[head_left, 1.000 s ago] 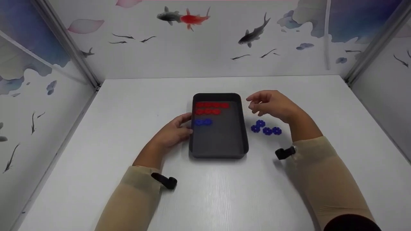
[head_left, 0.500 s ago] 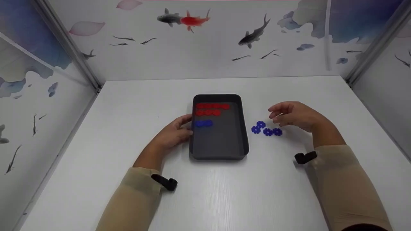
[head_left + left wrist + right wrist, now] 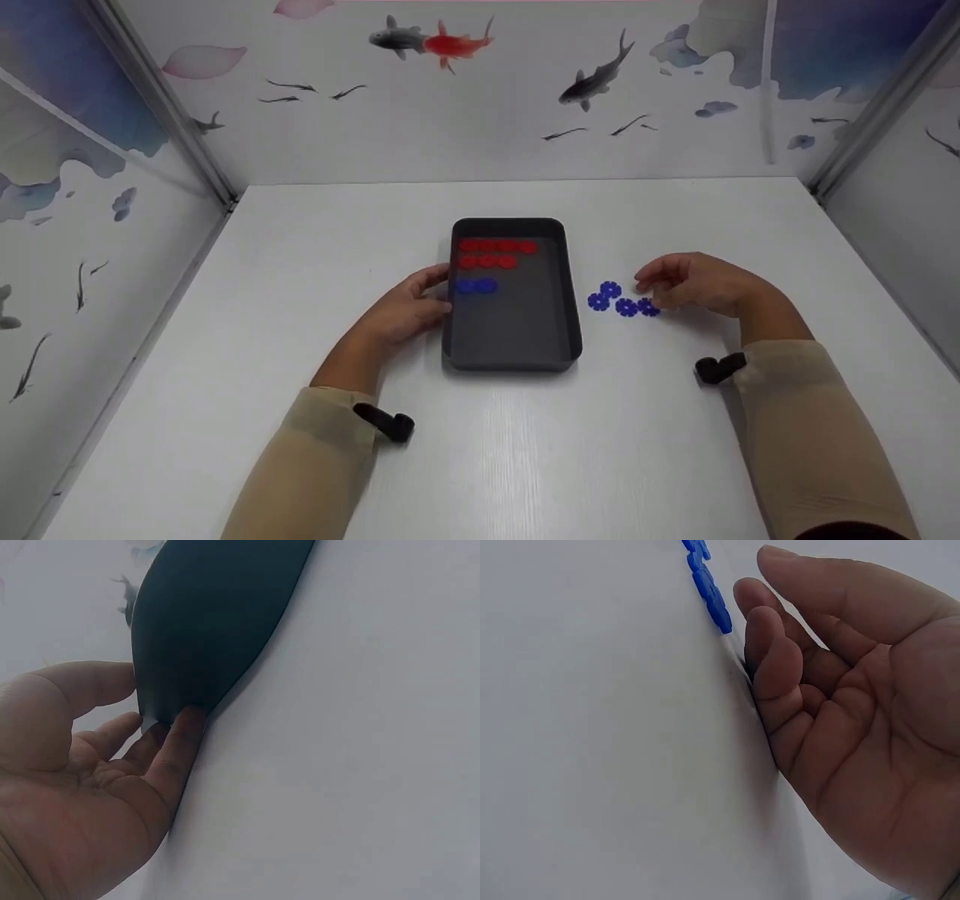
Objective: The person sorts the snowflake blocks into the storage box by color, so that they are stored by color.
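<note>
A dark grey rectangular tray lies on the white table. Inside it, red flower-shaped plastic discs form two rows, with two blue discs below them. My left hand rests against the tray's left wall; in the left wrist view its thumb and fingertips touch the dark wall. Several loose blue flower-shaped discs lie right of the tray. Over the rightmost of them hovers my right hand, loosely bent. In the right wrist view nothing sits between its fingers, and the blue discs lie just beyond the fingertips.
White panels printed with fish stand behind the table and at both sides. Metal corner posts frame them. A black strap end sticks out from the left cuff, another strap from the right.
My right hand has moved right and nearer me, from beside the tray's far right corner down to the rightmost loose blue disc. The left hand keeps its place at the tray.
</note>
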